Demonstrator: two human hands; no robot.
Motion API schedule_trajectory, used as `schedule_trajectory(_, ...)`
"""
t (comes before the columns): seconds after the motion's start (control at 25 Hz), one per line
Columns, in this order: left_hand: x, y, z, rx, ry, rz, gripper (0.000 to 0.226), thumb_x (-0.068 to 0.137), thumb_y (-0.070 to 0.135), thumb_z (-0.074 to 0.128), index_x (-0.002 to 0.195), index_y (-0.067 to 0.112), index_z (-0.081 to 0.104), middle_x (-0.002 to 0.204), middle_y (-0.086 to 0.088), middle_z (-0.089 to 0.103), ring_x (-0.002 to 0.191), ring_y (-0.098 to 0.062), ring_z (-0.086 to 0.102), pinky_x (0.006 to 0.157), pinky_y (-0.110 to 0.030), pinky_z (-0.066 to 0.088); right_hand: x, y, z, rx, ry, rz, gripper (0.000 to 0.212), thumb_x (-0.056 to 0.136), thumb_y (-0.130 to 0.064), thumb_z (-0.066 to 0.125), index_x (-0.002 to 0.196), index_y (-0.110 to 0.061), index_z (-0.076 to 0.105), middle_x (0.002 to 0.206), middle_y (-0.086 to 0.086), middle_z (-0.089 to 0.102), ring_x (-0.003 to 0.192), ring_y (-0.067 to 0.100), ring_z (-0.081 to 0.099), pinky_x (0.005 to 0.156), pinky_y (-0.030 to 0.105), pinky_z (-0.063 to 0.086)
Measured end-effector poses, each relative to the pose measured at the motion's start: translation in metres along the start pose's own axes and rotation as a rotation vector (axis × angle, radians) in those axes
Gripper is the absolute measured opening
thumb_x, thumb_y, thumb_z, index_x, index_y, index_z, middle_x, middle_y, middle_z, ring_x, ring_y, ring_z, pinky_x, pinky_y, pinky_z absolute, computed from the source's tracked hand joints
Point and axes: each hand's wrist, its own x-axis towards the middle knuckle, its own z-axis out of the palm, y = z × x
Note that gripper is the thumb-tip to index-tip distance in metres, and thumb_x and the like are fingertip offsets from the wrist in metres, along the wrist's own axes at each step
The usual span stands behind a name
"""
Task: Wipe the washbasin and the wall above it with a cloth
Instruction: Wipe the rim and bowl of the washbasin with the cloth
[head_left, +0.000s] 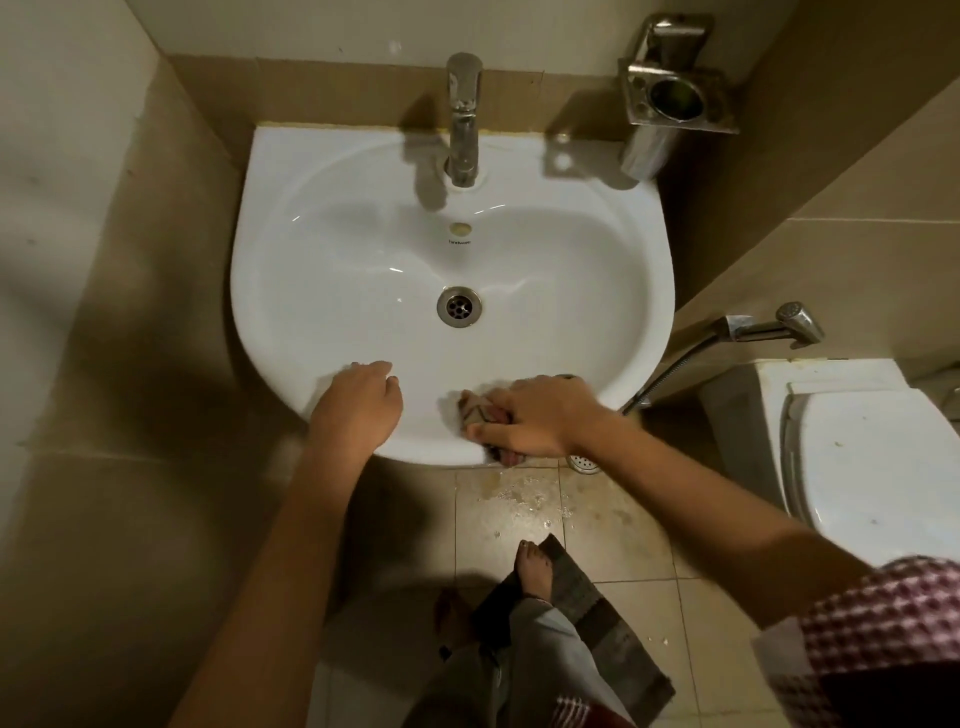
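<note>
The cloth (479, 414), a small crumpled brownish rag, lies bunched on the near front rim of the washbasin (571, 270), a little right of the middle, and part of it hangs over the rim's edge. The right hand (540, 415) holds it there, fingers curled over the bundle and thumb tucked against its lower side, pressing it to the porcelain. The left hand (358, 400) rests on the same front rim, left of the cloth and apart from it, with its fingers loosely bent towards the bowl and nothing in them. The white bowl is glossy, with a metal drain (459, 306) at its centre and a small overflow hole (460, 228) on the back slope. A chrome tap (464, 119) stands upright at the back edge. The wall (363, 31) above it is pale, with a brown tiled band just over the basin. A metal holder (670, 93) is fixed to the wall to the right of the tap. Further right, a hand sprayer (779, 327) hangs with its hose beside a white toilet (872, 452). Below the basin the tiled floor (613, 525) is stained, a round floor drain (584, 462) shows just under the rim, and a bare foot (535, 566) stands on a dark mat (587, 613). The right arm ends in a checked sleeve (883, 613).
</note>
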Motion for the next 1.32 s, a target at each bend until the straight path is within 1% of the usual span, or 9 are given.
schedule_trajectory(0.12,0.006,0.008,0.009,0.282,-0.045,0.019,0.041,0.095,0.019,0.027,0.13,0.005,0.045,0.147,-0.015,0.034,0.138,-0.032,0.022,0.114,-0.046,0.018,-0.017,0.053,-0.023,-0.282,-0.023,0.173,0.068,0.084,-0.075,0.019,0.122,-0.029,0.052,0.113,0.001,0.06,0.106,0.024,0.054,0.097,0.051,0.033)
schedule_trajectory(0.24,0.015,0.009,0.017,0.369,-0.086,0.023,0.041,0.095,0.019,0.027,0.127,0.004,0.046,0.151,-0.014,0.027,0.141,-0.033,0.013,0.116,-0.049,0.012,-0.009,0.062,-0.022,-0.337,-0.055,0.255,0.07,0.084,-0.072,0.021,0.128,-0.027,0.05,0.131,0.005,0.053,0.123,0.029,0.043,0.1,0.062,0.022)
schedule_trajectory(0.36,0.022,0.006,0.019,0.405,-0.118,0.028,0.041,0.094,0.018,0.026,0.128,0.005,0.046,0.151,-0.014,0.028,0.142,-0.034,0.013,0.116,-0.05,0.012,0.015,0.044,-0.01,-0.189,-0.149,0.203,0.072,0.082,-0.072,0.023,0.13,-0.024,0.046,0.138,0.009,0.047,0.127,0.031,0.037,0.103,0.067,0.019)
schedule_trajectory(0.44,0.029,0.002,0.022,0.43,-0.134,0.028,0.043,0.094,0.019,0.025,0.131,0.006,0.043,0.151,-0.014,0.028,0.141,-0.034,0.013,0.116,-0.05,0.013,0.044,0.016,0.004,0.021,-0.216,0.13,0.083,0.075,-0.074,0.026,0.143,-0.025,0.031,0.152,0.01,0.03,0.138,0.033,0.02,0.105,0.068,0.014)
schedule_trajectory(0.56,0.042,-0.011,0.016,0.47,-0.154,0.003,0.043,0.094,0.022,0.029,0.131,0.006,0.043,0.145,-0.014,0.036,0.138,-0.033,0.022,0.114,-0.049,0.017,0.088,-0.05,0.018,0.327,-0.184,0.044,0.087,0.077,-0.057,0.045,0.15,-0.037,0.002,0.161,0.007,0.0,0.146,0.029,-0.009,0.105,0.07,0.0)
schedule_trajectory(0.72,0.06,-0.024,0.0,0.583,-0.089,-0.031,0.042,0.093,0.025,0.032,0.128,0.007,0.046,0.136,-0.013,0.046,0.133,-0.033,0.027,0.111,-0.051,0.021,0.113,-0.084,0.013,0.484,-0.114,-0.018,0.079,0.09,-0.048,0.046,0.149,-0.042,-0.006,0.16,0.006,-0.012,0.145,0.03,-0.019,0.106,0.07,-0.009)
schedule_trajectory(0.92,0.073,0.013,0.022,0.664,-0.14,0.026,0.044,0.093,0.032,0.029,0.132,0.017,0.045,0.146,-0.008,0.037,0.142,-0.031,0.012,0.114,-0.054,0.008,0.096,-0.032,0.016,0.202,-0.092,0.019,0.071,0.089,-0.067,0.032,0.147,-0.046,-0.004,0.161,0.001,-0.008,0.145,0.033,-0.016,0.105,0.071,-0.004)
schedule_trajectory(1.16,0.072,0.046,0.062,0.436,-0.129,0.033,0.047,0.095,0.029,0.028,0.138,0.01,0.031,0.152,-0.011,0.026,0.143,-0.031,0.009,0.116,-0.053,0.006,0.065,0.087,-0.012,-0.315,-0.039,0.219,0.073,0.089,-0.068,0.023,0.15,-0.038,-0.003,0.161,0.006,-0.006,0.145,0.036,-0.012,0.102,0.074,-0.001)
schedule_trajectory(1.32,0.074,0.031,0.052,0.369,-0.054,-0.003,0.053,0.096,0.027,0.028,0.144,0.007,0.017,0.156,-0.013,0.013,0.145,-0.032,0.002,0.116,-0.049,0.0,0.087,0.072,-0.008,-0.24,-0.04,0.229,0.077,0.087,-0.07,0.02,0.15,-0.035,-0.009,0.16,0.007,-0.013,0.144,0.037,-0.017,0.103,0.073,-0.003)
